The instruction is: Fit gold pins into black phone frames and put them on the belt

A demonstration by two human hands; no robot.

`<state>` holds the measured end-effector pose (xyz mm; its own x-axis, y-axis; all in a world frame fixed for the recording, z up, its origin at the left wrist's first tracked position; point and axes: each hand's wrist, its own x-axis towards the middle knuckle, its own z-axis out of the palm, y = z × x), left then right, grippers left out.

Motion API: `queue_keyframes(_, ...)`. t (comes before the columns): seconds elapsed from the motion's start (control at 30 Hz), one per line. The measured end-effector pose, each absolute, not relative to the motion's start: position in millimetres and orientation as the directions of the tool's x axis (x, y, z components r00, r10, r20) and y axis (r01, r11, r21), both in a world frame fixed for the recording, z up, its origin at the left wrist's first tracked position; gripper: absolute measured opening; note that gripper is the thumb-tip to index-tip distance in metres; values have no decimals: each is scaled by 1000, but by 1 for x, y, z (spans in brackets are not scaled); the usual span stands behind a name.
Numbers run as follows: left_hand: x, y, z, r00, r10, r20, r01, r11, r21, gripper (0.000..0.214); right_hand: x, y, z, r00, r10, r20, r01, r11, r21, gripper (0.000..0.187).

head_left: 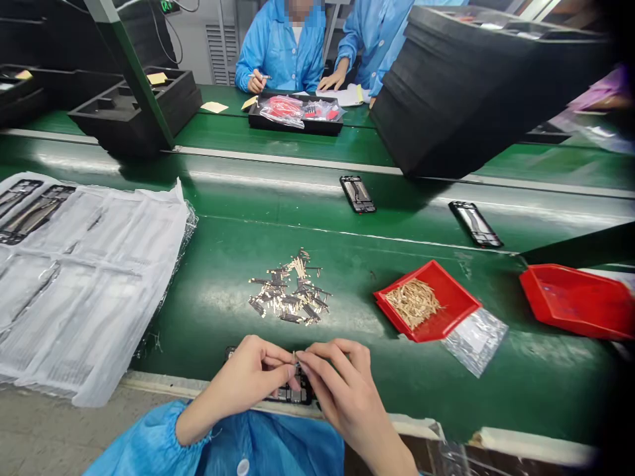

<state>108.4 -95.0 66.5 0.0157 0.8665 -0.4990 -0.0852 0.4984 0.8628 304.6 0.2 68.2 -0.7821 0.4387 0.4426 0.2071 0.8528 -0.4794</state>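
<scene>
At the near edge of the green surface [238, 311], the left hand [248, 380] and the right hand [342, 390] meet with their fingertips pressed together, and they pinch one small thin metal piece [295, 359] between them. Under the hands lies a dark flat phone frame [290, 393], mostly hidden, at the edge just in front of the blue sleeve [153, 439]. A little farther, a loose pile of small metal strips [290, 294], gold and dark, is spread on the smooth shiny green. To the right of it stands a red square plastic tray [446, 311] with fine golden parts inside, and a clear plastic bag [475, 340] touches its corner. A second red tray [578, 301] is at the far right. On the left lie white crinkled sheets [84, 277]. Farther away two more black frames [357, 194] rest on the belt. At the back are black foam trays [133, 106] and two people in blue coats. No writing can be read.
</scene>
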Motion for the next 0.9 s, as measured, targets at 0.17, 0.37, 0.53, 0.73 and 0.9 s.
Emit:
queue_keyframes(0.17, 108, -96, 71, -50, 901, -431, 110, 434, 894, 29, 303, 1, 60, -807, 414, 421, 199, 862, -467, 21)
queue_keyframes(0.37, 112, -94, 71, -63, 930, -361, 257, 365, 895, 30, 310, 12, 54, -794, 402, 456, 229, 893, -387, 16)
queue_keyframes(0.53, 101, -94, 63, -73, 858, -508, -14, 509, 861, 30, 365, 79, 51, -512, 507, 693, 631, 770, -97, 14)
queue_keyframes(0.73, 97, -96, 57, 101, 860, -501, -350, 502, 791, 69, 366, 78, 56, -558, 547, 624, 582, 794, -175, 20)
queue_keyframes(0.9, 103, -99, 56, 141, 863, -485, -429, 494, 756, 72, 326, 19, 49, -815, 377, 441, 220, 904, -366, 38)
